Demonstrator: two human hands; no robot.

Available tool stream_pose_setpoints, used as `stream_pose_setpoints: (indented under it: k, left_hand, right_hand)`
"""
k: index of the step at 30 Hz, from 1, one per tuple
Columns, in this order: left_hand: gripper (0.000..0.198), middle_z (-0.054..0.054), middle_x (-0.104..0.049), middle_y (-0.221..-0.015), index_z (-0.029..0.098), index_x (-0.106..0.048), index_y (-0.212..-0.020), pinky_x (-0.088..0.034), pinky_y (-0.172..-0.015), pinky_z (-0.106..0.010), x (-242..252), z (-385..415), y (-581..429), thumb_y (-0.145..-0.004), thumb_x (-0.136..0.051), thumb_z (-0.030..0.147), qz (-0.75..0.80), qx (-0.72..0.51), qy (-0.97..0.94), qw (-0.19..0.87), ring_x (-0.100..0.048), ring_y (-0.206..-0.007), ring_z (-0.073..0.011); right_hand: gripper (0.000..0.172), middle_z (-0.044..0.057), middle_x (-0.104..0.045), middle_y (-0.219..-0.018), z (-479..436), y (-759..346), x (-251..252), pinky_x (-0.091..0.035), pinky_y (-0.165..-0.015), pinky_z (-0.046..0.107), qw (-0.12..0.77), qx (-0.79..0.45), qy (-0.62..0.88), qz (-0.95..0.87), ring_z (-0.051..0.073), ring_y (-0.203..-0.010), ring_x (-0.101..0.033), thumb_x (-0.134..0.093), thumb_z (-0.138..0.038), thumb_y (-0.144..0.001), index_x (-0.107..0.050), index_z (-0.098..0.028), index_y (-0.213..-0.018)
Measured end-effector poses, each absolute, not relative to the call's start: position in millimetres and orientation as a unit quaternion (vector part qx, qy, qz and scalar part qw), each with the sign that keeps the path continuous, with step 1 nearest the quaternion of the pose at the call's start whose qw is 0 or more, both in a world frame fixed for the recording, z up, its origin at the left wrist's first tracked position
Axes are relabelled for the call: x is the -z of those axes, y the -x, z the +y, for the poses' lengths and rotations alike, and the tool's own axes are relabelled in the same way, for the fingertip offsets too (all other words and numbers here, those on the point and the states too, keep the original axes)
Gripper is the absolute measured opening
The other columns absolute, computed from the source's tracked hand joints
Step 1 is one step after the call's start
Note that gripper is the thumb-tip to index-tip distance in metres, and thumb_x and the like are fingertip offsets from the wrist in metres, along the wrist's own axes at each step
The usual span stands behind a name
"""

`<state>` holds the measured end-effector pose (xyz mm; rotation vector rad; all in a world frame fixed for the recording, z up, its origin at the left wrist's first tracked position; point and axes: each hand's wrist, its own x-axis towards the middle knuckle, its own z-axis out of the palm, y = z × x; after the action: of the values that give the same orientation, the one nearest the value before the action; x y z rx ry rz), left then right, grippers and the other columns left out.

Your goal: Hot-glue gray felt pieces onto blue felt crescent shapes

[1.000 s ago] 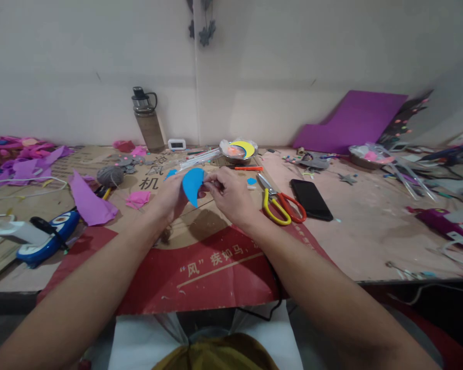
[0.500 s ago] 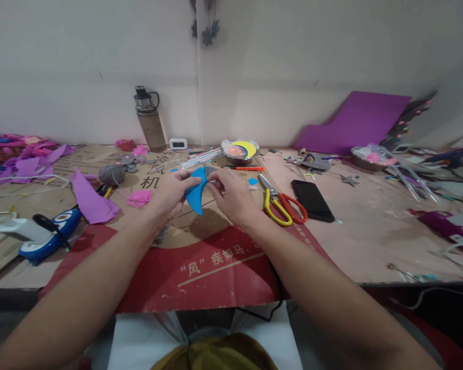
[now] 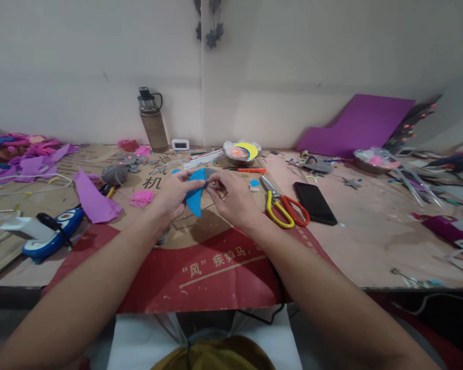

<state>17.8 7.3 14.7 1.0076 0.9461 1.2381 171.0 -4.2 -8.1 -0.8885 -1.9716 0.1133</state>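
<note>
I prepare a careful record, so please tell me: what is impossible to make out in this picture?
Head view throughout:
Blue piece: partly hidden by the left hand.
What the right hand may pinch: too small, covered by that hand.
Hanging grey ornament: top cut off by the upper edge.
Bowl contents: partly covered by the yellow crescent.

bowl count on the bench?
2: one bowl beyond the right hand, another bowl farther right, in front of the purple sheet. More may be hidden.
</note>
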Motion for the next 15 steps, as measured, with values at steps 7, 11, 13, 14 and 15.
stream_pose_setpoints:
  k: [7, 11, 13, 14, 15]
  left_hand:
    - [0.034, 0.0, -0.069, -0.076, 0.016, -0.065, -0.085, -0.051, -0.067, -0.023, -12, 16, -8, -0.055, -0.076, 0.008, 0.401, -0.604, -0.427, 0.54, -0.063, -0.066, -0.0103]
    - [0.033, -0.002, -0.07, -0.079, 0.016, -0.067, -0.088, -0.051, -0.069, -0.023, -10, 14, -8, -0.057, -0.078, 0.012, 0.414, -0.587, -0.478, 0.506, -0.063, -0.069, -0.0112]
    - [0.034, -0.002, -0.071, -0.081, 0.016, -0.067, -0.089, -0.05, -0.069, -0.023, -8, 11, -10, -0.058, -0.078, 0.015, 0.415, -0.564, -0.519, 0.491, -0.064, -0.07, -0.0116]
    - [0.034, -0.002, -0.071, -0.081, 0.017, -0.067, -0.09, -0.05, -0.069, -0.023, -7, 10, -11, -0.058, -0.078, 0.016, 0.414, -0.551, -0.54, 0.483, -0.064, -0.071, -0.0118]
    - [0.034, -0.002, -0.071, -0.082, 0.017, -0.067, -0.092, -0.05, -0.068, -0.023, -6, 9, -12, -0.059, -0.078, 0.017, 0.413, -0.538, -0.56, 0.475, -0.064, -0.072, -0.012]
  right_hand:
    - [0.011, 0.007, -0.06, -0.091, -15, -171, 1, -0.041, -0.086, 0.038, 0.485, -0.032, 0.365, -0.794, 0.022, -0.094, -0.053, -0.052, -0.031, -0.089, -0.056, -0.021, -0.088]
    - [0.015, 0.009, -0.058, -0.101, -12, -177, -3, -0.039, -0.089, 0.04, 0.553, -0.042, 0.433, -0.711, 0.022, -0.099, -0.05, -0.054, -0.034, -0.088, -0.058, -0.021, -0.093]
    - [0.021, 0.008, -0.059, -0.101, -6, -178, -2, -0.041, -0.083, 0.035, 0.564, -0.121, 0.436, -0.691, 0.02, -0.094, -0.052, -0.055, -0.037, -0.087, -0.058, -0.02, -0.1]
    - [0.024, 0.007, -0.059, -0.099, -3, -178, -1, -0.042, -0.08, 0.033, 0.564, -0.173, 0.431, -0.683, 0.018, -0.09, -0.053, -0.055, -0.039, -0.087, -0.058, -0.019, -0.1]
    - [0.024, 0.005, -0.059, -0.094, 0, -177, 0, -0.042, -0.077, 0.031, 0.561, -0.227, 0.424, -0.674, 0.017, -0.086, -0.053, -0.055, -0.04, -0.086, -0.058, -0.018, -0.097]
